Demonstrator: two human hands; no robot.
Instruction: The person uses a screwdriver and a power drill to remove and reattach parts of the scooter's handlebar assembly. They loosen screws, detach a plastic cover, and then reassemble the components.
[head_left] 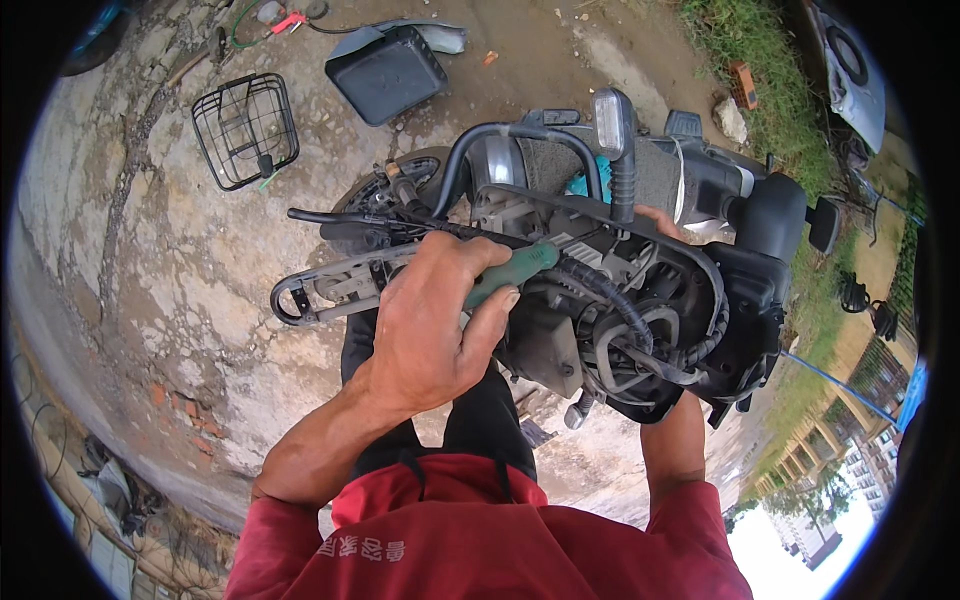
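In front of me stands a scooter [740,262] with its covers off around the handlebar, baring cables and fittings. My left hand [430,310] is closed around the green handle of a screwdriver [525,268], its thumb and forefinger along the grip. The screwdriver lies over the exposed parts and points right; its tip cannot be made out. Beneath it runs a thick taped wire bundle [610,295], beside a grey box-shaped part [545,352]. My right forearm passes behind the black front shell [735,345]. Only a bit of my right hand [660,222] shows beyond the parts; its grip is hidden.
A mirror or lamp on a ribbed stalk [622,160] rises beside the work area. On the concrete ground lie a black wire basket [245,130], a dark plastic bin [385,75] and a hammer [195,62]. Grass [765,120] and a brick [743,85] are at the far right.
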